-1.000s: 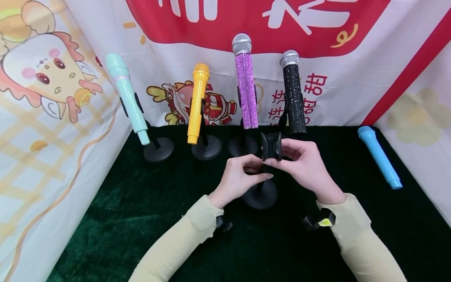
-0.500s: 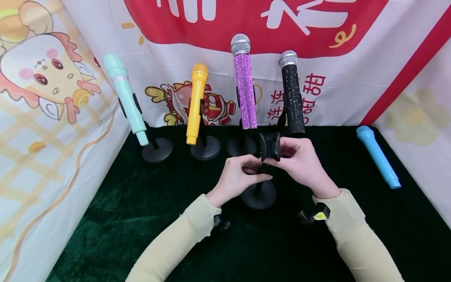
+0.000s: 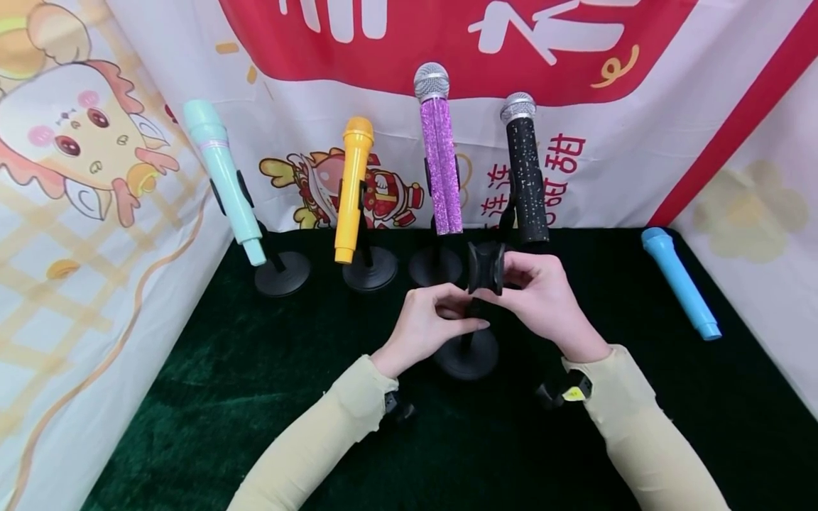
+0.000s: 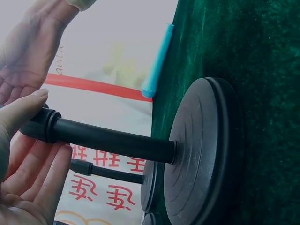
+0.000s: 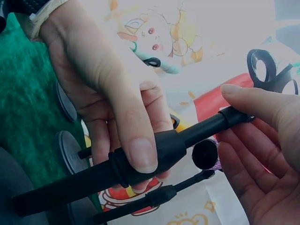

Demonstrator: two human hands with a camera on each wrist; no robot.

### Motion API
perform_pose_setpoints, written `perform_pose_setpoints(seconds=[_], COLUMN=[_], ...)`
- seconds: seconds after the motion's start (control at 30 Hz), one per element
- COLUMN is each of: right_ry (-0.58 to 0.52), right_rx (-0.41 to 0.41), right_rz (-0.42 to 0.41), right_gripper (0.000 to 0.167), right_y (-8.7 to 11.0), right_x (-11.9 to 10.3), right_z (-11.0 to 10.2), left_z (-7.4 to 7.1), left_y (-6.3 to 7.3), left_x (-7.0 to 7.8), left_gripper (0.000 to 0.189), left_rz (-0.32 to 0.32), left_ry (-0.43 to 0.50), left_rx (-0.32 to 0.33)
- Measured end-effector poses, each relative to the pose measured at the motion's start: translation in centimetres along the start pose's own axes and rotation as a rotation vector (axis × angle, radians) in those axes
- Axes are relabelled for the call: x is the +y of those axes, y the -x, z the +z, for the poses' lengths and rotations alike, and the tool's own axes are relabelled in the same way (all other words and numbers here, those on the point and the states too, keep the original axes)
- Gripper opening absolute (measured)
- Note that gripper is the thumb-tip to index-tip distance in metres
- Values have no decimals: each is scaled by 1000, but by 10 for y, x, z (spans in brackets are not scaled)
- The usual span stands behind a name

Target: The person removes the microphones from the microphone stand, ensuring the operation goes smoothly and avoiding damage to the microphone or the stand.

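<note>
A black microphone stand stands upright on its round base in front of me. My left hand grips its collar, thumb on one side and fingers on the other. Higher up, my right hand pinches the thin upper pole just below the clip. Nothing sits in this clip. Seen from the left wrist, the lower pole runs straight down into the base. A light-blue microphone lies on the cloth to the right.
Behind the hands, a row of stands holds a mint microphone, a yellow one, a glittery purple one and a speckled black one. Dark green cloth covers the table. A printed fabric backdrop rises at the back and sides.
The head view has drifted slightly, so the scene sits a little further left. Both hands keep their hold on the stand, with no clear movement of the stand itself.
</note>
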State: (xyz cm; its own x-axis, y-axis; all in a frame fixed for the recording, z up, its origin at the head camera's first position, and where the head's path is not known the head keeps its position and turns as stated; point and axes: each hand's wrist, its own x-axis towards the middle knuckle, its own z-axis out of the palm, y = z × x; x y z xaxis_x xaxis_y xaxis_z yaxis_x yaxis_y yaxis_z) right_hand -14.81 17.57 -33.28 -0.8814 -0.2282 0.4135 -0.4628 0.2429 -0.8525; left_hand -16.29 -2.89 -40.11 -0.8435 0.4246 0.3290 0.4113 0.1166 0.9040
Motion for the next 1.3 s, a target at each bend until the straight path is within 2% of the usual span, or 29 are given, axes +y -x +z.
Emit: perform_pose_setpoints(seconds=[0.33, 0.8, 1.3], right_ry=[-6, -23, 1], right_rx=[4, 1, 5], right_rz=[2, 32, 50], right_gripper=[11, 10, 10], right_y=[2, 7, 11], right_x=[3, 12, 16], right_z=[3, 7, 9], left_z=[0, -3, -2], left_y=[0, 2, 3], left_x=[0, -2, -1], left_gripper=[26, 23, 20], left_rz=[-4, -42, -61], left_ry=[-6, -22, -11], left_rx=[11, 0, -1])
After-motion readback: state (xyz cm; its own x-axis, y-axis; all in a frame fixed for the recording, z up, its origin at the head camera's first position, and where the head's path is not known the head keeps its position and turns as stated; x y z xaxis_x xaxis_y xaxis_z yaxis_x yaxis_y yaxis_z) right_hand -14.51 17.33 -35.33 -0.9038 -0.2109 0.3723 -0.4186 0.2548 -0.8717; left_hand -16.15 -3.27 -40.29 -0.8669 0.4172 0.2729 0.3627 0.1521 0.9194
